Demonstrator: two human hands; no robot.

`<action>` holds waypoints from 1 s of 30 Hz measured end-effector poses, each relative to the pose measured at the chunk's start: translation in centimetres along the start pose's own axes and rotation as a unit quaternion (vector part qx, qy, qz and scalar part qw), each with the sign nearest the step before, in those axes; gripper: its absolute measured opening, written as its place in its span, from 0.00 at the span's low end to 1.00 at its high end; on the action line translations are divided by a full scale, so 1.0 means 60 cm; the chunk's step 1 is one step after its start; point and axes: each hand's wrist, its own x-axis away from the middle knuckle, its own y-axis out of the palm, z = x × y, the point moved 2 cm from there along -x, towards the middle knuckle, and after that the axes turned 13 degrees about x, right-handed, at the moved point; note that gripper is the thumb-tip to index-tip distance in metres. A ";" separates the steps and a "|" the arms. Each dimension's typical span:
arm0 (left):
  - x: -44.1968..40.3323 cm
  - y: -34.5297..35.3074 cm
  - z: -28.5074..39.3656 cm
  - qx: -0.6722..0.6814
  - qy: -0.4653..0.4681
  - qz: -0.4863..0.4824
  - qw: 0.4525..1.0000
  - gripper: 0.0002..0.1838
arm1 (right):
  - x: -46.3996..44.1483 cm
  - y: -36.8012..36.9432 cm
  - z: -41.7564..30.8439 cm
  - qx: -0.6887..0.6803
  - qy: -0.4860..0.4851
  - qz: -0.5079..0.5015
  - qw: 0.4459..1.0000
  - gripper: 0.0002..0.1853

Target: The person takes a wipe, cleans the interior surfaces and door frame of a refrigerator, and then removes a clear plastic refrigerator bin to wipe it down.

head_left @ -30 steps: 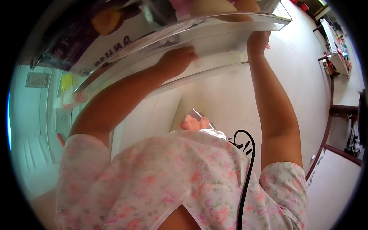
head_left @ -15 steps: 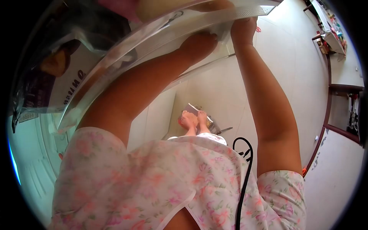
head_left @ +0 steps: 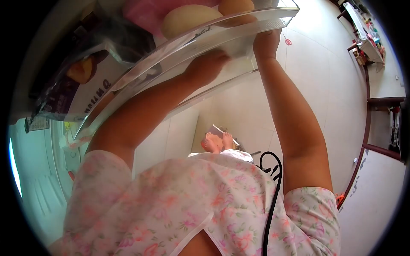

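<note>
A clear plastic drawer (head_left: 188, 45), tilted across the top of my view, has my two hands at it. Against its front wall lies my left hand (head_left: 209, 66), slightly blurred, its fingertips hidden. My right hand (head_left: 267, 42) is closed round the lower edge near the right corner, with its fingers mostly out of sight. Inside the drawer are a pale rounded thing (head_left: 188, 20), an orange-brown rounded one (head_left: 235, 6), something pink (head_left: 143, 13) and a dark, glossy printed package (head_left: 81, 85).
A pale green, lit refrigerator interior (head_left: 40, 170) is at left. My feet (head_left: 218, 142) are on something printed on the tiled floor (head_left: 307, 85). A black cable (head_left: 273, 205) hangs by my shirt. Dark-framed furniture (head_left: 382, 102) lines the right side.
The drawer has shifted down in view, showing more of the rounded things and the package. Both hands moved slightly left, the right one also lower.
</note>
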 end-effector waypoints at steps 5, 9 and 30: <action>-0.066 0.015 0.046 -0.028 0.054 0.057 0.997 0.17 | -0.013 -0.005 -0.010 0.040 -0.012 -0.015 0.999 0.16; -0.096 0.052 0.019 -0.069 -0.027 -0.028 0.997 0.17 | -0.022 -0.007 -0.011 -0.031 -0.010 -0.022 0.999 0.17; 0.284 -0.086 -0.064 -0.091 -0.146 -0.119 0.978 0.08 | -0.042 0.012 0.002 -0.033 0.008 -0.012 0.999 0.24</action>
